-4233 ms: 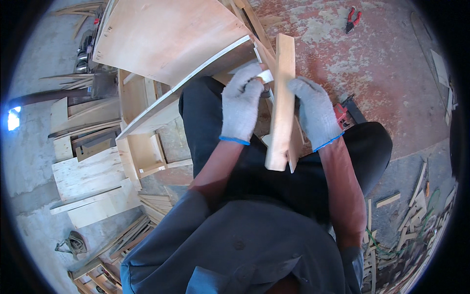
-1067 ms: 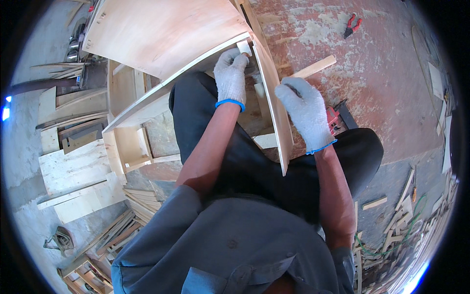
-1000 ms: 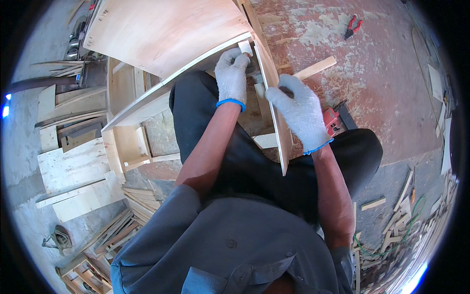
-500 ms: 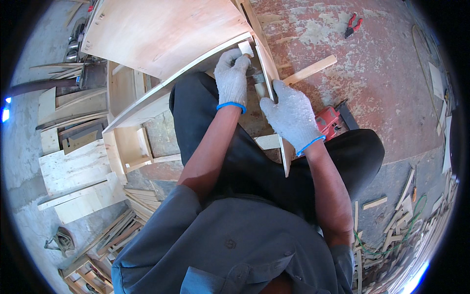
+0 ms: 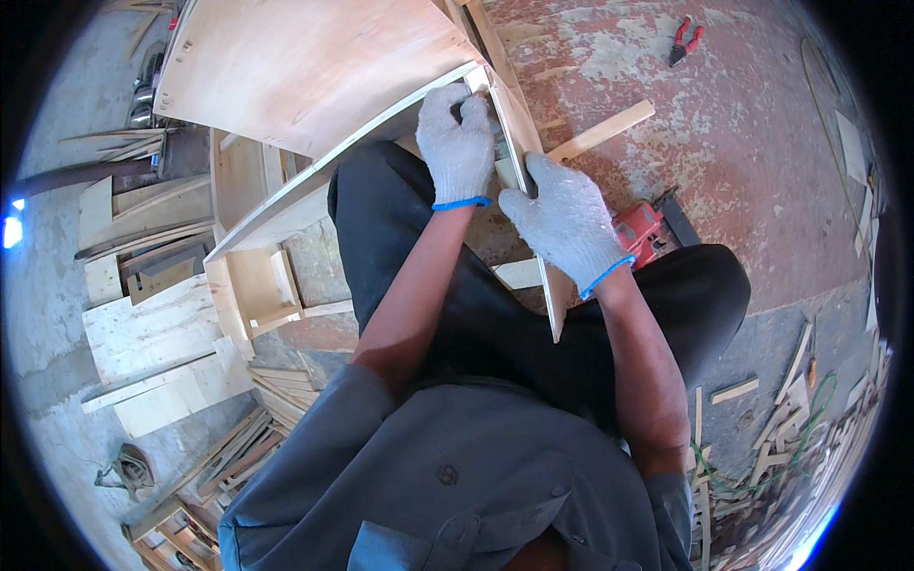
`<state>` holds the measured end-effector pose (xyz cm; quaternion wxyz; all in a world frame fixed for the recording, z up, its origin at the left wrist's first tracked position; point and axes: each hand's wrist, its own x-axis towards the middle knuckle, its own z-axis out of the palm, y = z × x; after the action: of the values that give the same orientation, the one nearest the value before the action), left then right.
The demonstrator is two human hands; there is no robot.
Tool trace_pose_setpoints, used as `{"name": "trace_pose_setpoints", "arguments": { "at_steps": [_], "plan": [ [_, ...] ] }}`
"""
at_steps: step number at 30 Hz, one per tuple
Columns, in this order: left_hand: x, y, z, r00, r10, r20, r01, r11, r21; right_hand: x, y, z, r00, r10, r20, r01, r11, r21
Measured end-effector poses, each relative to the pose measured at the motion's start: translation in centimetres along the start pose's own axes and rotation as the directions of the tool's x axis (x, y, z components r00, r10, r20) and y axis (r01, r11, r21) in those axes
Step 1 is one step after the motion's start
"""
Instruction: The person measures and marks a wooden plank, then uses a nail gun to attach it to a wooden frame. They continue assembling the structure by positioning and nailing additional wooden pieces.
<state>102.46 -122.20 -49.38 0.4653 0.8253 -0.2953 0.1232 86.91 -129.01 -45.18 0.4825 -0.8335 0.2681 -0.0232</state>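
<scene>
Since the frame a second earlier, your right hand point(image 5: 568, 221) had slid down the thin side board point(image 5: 530, 190) and flattened over it, while your left hand point(image 5: 458, 141) had stayed put up at the corner. That side board stood on edge above your lap, its upper end meeting the big plywood panel point(image 5: 305, 67) and its lower end free past your right wrist. Your left hand was curled closed at the joint, fingers point(image 5: 446, 105) wrapped over the panel's edge and a small pale block point(image 5: 478, 80); whether it truly pinched the block or only pressed it, I could not tell. Your right hand was spread open, palm and fingers laid against the board's face, pressing more than gripping.

To do this step well, you needed, as I judged it, to keep the two edges flush at the corner before anything was fixed. The right palm sat fairly close to the joint, which was good; the long free end below could lever the board out of line, so steady pressure mattered. The loose stick point(image 5: 602, 130) on the floor, the red tool point(image 5: 640, 226) by your knee and the pliers point(image 5: 684, 39) lay apart from both hands.
</scene>
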Motion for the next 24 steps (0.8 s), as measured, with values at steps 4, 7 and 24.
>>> {"name": "trace_pose_setpoints", "arguments": {
  "at_steps": [4, 7, 24],
  "plan": [
    [0.3, -0.2, 0.9, 0.997, 0.068, -0.021, -0.066, 0.995, 0.068, 0.1, 0.3, 0.2, 1.000, -0.014, -0.010, 0.014, 1.000, -0.009],
    [0.2, -0.3, 1.0, 0.998, 0.052, -0.022, -0.050, 0.995, 0.082, 0.0, 0.0, 0.0, 1.000, -0.006, 0.001, 0.006, 1.000, -0.016],
    [0.5, 0.4, 0.2, 0.978, 0.059, 0.199, -0.120, 0.944, 0.308, 0.1, 0.1, -0.3, 1.000, -0.022, 0.012, 0.023, 0.999, -0.026]
  ]
}}
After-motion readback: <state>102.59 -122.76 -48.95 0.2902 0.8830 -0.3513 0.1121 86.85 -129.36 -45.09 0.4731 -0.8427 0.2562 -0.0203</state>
